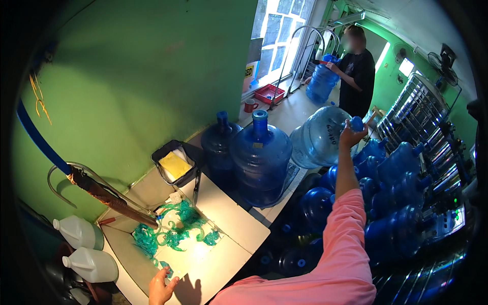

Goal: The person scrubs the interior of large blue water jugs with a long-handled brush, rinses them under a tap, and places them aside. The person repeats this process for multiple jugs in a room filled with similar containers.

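My right hand (352, 136), arm stretched far forward in a pink sleeve, is closed around the neck of a pale blue water jug (319, 136). The jug is tilted, its blue-topped neck pointing right toward me. Low in the picture, my left hand (161, 290) has its thumb and fingers apart over the near edge of a cream-coloured basin (231, 226). Beside its fingertips lies a small teal plastic scrap; I cannot tell whether they touch. Tangled green plastic strips (175, 235) lie farther inside the basin. Two darker blue jugs stand upright left of the tilted one, the nearer one (260, 157) larger in view.
A black tub (177, 165) with a yellow sponge sits at the basin's back corner. White plastic gallon jugs (89, 264) stand left. Several blue jugs (394, 229) crowd below my right arm. A person (357, 76) handles another jug (322, 84) near a red mug (250, 105) and basket (269, 93).
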